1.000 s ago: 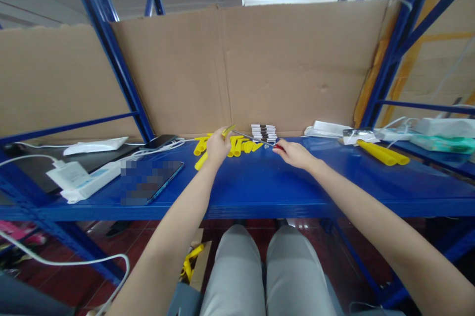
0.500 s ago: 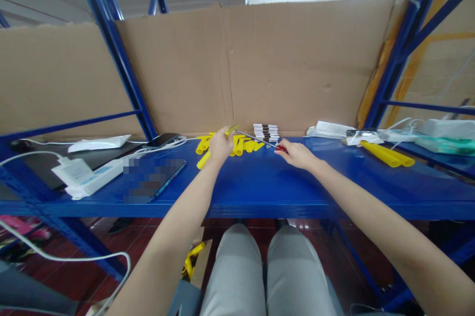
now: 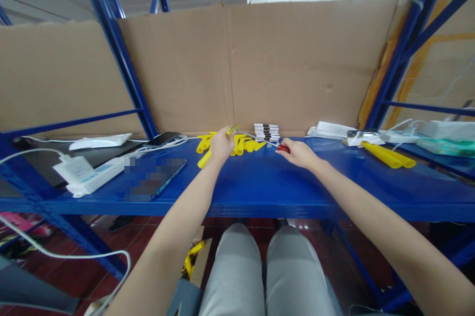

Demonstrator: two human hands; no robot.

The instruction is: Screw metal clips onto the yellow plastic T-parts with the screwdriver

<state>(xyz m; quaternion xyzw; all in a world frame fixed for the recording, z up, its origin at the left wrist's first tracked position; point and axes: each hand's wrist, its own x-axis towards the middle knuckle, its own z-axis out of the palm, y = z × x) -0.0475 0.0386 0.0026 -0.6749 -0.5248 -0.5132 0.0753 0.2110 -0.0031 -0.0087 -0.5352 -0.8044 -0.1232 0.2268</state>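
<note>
Blue shelf [image 3: 256,182], glossy; L hand [image 3: 222,141] w/ yel. tube [image 3: 232,130]; R hand [image 3: 296,152]: red handle [image 3: 284,148]

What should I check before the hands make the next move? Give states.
1. Left hand grips yellow tube: ok
2. Right hand grips red-handled tool: ok
3. Tool tip seated in tube: cannot tell, too small
4. Dark-banded white stack clear of tool: cannot tell, they overlap in view
5. Flat dark-screened device well back from shelf's front edge: not ok, close to it
</note>
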